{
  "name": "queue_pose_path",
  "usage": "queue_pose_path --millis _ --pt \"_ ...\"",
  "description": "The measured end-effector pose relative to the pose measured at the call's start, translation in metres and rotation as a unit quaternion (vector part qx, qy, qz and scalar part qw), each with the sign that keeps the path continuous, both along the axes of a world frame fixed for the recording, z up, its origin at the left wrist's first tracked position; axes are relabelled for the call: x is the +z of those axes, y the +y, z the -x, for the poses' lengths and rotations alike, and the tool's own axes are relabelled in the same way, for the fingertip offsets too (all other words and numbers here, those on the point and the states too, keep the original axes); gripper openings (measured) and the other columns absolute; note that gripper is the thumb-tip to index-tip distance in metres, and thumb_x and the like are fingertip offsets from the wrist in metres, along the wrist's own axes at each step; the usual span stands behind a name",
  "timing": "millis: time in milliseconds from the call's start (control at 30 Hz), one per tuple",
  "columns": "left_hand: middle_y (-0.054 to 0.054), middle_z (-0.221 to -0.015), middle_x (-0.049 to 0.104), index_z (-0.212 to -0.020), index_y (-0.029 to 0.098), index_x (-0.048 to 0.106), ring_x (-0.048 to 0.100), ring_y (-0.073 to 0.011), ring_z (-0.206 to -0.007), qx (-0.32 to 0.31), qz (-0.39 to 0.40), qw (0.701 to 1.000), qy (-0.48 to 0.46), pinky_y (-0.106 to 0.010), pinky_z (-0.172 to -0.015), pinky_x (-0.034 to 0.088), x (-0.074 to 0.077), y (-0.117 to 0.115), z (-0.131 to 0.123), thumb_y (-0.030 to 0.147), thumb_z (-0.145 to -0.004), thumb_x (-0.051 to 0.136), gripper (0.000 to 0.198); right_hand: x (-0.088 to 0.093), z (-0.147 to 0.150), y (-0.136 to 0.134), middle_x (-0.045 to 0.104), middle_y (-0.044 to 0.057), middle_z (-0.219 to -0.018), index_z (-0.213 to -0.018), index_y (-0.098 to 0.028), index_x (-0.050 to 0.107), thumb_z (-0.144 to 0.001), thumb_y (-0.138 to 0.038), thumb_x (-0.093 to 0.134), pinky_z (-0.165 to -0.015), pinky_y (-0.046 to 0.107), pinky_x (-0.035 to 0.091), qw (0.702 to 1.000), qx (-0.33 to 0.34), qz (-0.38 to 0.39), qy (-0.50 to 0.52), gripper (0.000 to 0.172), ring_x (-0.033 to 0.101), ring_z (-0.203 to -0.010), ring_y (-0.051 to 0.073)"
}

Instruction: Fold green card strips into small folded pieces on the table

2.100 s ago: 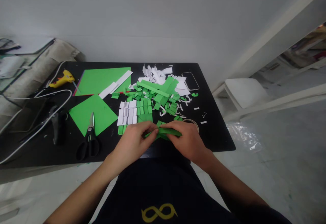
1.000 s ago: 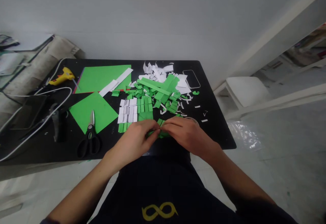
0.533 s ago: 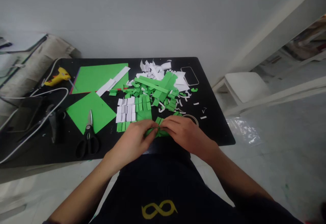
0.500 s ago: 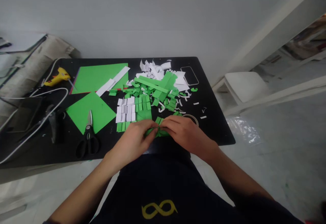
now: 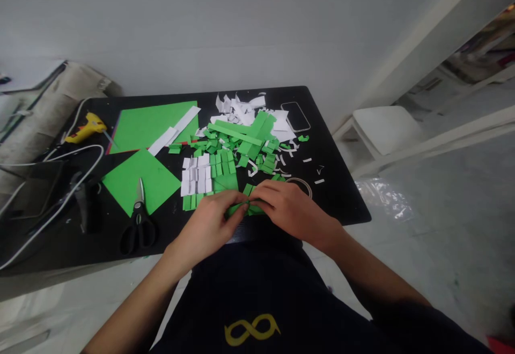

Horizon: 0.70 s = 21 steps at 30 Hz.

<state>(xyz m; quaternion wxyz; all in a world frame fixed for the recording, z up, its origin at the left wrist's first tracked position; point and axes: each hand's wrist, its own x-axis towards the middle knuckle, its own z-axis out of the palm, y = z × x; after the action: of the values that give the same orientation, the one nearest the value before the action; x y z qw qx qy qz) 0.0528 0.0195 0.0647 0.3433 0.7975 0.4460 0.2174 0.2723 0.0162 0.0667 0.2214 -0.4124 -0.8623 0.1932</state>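
Observation:
Near the table's front edge, my left hand [image 5: 215, 212] and my right hand [image 5: 287, 206] meet fingertip to fingertip. Both pinch a small green paper piece [image 5: 233, 210], mostly covered by the fingers. Just beyond my left hand lies a green sheet [image 5: 225, 183] bearing rows of folded white paper pieces [image 5: 196, 174] and folded green paper pieces [image 5: 223, 163]. More folded green paper [image 5: 248, 189] shows behind my fingertips. Further back is a heap of loose green paper strips and pieces [image 5: 253, 137], with white paper scraps [image 5: 237, 107] behind it.
Black-handled scissors [image 5: 139, 225] rest partly on a green paper square [image 5: 140, 182]. A yellow glue gun [image 5: 89, 127] and white cable [image 5: 60, 204] lie at left. A phone-shaped clear case [image 5: 295, 116] and a ring [image 5: 300, 185] are at right. A white stool [image 5: 386, 128] stands beyond the table.
The view has shifted slightly. Both hands stay together at the same place, still pinching the green paper, with only tiny finger movement.

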Motion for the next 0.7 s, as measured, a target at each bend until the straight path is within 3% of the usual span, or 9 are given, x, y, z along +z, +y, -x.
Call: queue_pose_path --millis 300,700 --pt "-0.002 -0.097 0.082 -0.106 0.022 0.076 0.075 -0.0192 -0.082 0.026 0.054 0.998 -0.029 -0.03 -0.07 0.052 0.0008 0.0015 0.0007 0.03 -0.101 0.062 0.018 -0.0016 -0.005 -0.0002 0.079 0.011 -0.111 -0.111 -0.015 0.078 -0.105 -0.009 0.062 -0.091 0.038 0.066 0.996 0.023 -0.059 0.063 0.018 0.078 -0.1 0.022" --pt "-0.002 -0.097 0.082 -0.104 0.023 0.076 0.074 -0.0192 -0.082 0.058 0.084 0.992 -0.077 -0.029 -0.068 0.052 -0.0059 0.0001 -0.0011 0.034 -0.099 0.064 0.018 0.0017 -0.0058 -0.0007 0.08 0.011 -0.111 -0.115 -0.014 0.077 -0.105 -0.005 0.059 -0.092 0.039 0.068 0.997 0.045 -0.048 0.048 0.023 0.079 -0.099 0.022"
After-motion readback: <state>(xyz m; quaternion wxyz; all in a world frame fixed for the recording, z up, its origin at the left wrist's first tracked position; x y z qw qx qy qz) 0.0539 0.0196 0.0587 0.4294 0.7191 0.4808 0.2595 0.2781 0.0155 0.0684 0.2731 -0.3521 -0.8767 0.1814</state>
